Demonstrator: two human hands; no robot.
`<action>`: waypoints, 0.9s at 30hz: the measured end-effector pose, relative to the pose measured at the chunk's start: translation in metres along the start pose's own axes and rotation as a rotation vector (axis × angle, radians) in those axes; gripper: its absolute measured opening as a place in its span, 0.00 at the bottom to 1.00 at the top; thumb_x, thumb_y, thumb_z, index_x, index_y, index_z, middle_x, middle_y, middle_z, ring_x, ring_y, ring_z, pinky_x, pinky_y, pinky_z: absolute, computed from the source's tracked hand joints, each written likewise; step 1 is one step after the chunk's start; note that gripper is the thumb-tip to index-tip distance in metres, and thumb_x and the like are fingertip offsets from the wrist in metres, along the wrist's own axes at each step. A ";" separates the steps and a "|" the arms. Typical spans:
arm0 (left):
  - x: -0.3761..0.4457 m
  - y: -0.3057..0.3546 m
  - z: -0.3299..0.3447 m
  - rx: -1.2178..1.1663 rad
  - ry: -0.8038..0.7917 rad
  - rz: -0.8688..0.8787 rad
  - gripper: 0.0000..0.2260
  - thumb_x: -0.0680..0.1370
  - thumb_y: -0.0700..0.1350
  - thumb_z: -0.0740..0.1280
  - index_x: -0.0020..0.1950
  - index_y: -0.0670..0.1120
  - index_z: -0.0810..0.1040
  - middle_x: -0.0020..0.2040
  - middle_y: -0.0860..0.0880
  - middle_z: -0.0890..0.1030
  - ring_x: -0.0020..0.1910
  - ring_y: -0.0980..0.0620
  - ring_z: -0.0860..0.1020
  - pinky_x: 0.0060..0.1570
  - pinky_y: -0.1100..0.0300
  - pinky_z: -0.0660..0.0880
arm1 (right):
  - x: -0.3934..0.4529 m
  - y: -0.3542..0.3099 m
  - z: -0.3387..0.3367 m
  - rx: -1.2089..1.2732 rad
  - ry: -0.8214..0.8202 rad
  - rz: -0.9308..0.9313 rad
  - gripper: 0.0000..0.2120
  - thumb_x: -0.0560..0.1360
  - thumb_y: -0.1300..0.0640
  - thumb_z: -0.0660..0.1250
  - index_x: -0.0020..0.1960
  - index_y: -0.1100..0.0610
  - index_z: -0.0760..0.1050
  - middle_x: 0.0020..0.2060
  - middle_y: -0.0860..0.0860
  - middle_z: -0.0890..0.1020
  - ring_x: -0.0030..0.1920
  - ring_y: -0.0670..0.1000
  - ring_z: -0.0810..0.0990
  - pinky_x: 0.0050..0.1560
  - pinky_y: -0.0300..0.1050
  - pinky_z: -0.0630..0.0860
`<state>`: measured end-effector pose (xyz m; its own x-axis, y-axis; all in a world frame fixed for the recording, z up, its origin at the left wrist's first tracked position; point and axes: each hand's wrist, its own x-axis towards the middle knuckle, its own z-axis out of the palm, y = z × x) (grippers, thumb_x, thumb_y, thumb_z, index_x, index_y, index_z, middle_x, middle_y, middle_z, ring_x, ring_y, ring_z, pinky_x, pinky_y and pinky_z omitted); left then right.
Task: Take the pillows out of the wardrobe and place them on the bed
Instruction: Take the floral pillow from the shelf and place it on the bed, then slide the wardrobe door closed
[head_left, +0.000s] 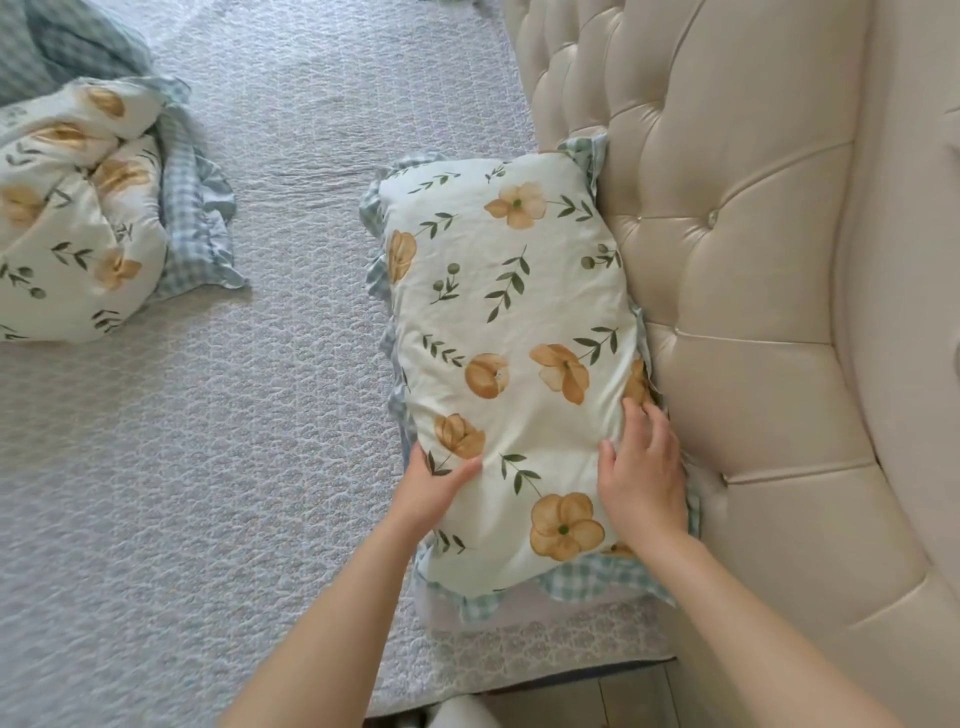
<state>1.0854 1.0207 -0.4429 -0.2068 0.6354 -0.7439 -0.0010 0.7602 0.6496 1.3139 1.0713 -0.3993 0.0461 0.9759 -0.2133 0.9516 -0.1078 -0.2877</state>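
Note:
A white pillow (514, 332) with orange flowers, green leaves and a blue checked frill lies flat on the grey quilted bed (218, 457), its long side against the headboard. My left hand (434, 486) grips the pillow's near left edge, thumb on top. My right hand (641, 470) rests flat on the near right part of the pillow, fingers spread. A second pillow (78, 218) of the same print lies crumpled at the far left of the bed.
The cream tufted headboard (737, 270) runs along the right side. A blue checked blanket (57, 41) is bunched at the top left corner. Pale floor (571, 701) shows past the bed's near edge at the bottom.

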 end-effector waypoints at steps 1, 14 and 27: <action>-0.003 0.000 -0.004 0.022 -0.013 0.010 0.35 0.71 0.54 0.76 0.74 0.53 0.64 0.66 0.53 0.76 0.64 0.48 0.76 0.65 0.47 0.73 | 0.000 -0.003 -0.002 0.006 -0.014 0.014 0.25 0.78 0.55 0.60 0.73 0.58 0.58 0.72 0.61 0.62 0.69 0.63 0.64 0.64 0.59 0.67; -0.123 -0.038 -0.115 0.093 0.261 0.240 0.10 0.79 0.40 0.66 0.59 0.49 0.79 0.48 0.55 0.84 0.48 0.57 0.83 0.45 0.63 0.78 | -0.077 -0.099 -0.023 0.216 -0.246 -0.278 0.17 0.78 0.57 0.60 0.66 0.57 0.68 0.59 0.52 0.76 0.57 0.52 0.74 0.53 0.49 0.72; -0.358 -0.184 -0.258 -0.306 0.760 0.229 0.12 0.79 0.35 0.64 0.47 0.51 0.81 0.38 0.49 0.85 0.37 0.51 0.83 0.46 0.51 0.81 | -0.309 -0.266 0.011 0.371 -0.466 -0.773 0.15 0.78 0.60 0.62 0.64 0.55 0.71 0.49 0.48 0.82 0.50 0.48 0.79 0.52 0.46 0.75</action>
<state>0.9074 0.6184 -0.2557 -0.8348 0.4227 -0.3529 -0.1207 0.4848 0.8663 1.0436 0.7964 -0.2677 -0.7517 0.6381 -0.1668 0.5089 0.4002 -0.7622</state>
